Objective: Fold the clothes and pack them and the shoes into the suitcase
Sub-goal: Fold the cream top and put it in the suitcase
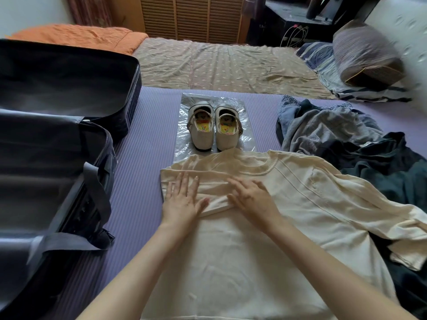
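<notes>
A cream T-shirt point(265, 227) lies flat on the purple mat, its left sleeve folded inward across the chest. My left hand point(182, 199) rests flat on that folded sleeve, fingers spread. My right hand point(251, 199) lies palm down beside it on the sleeve's hem. A pair of white shoes point(213, 127) stands on a clear plastic sheet point(182, 144) just beyond the shirt's collar. The black suitcase point(57, 139) lies open at the left, its compartments dark inside. A heap of unfolded grey, blue and dark clothes point(342, 139) sits at the right.
The purple mat point(143, 181) covers the near bed surface. Beyond it lie a beige sheet point(219, 65), an orange blanket point(80, 36) at the back left, and a grey pillow point(367, 56) on striped bedding at the back right.
</notes>
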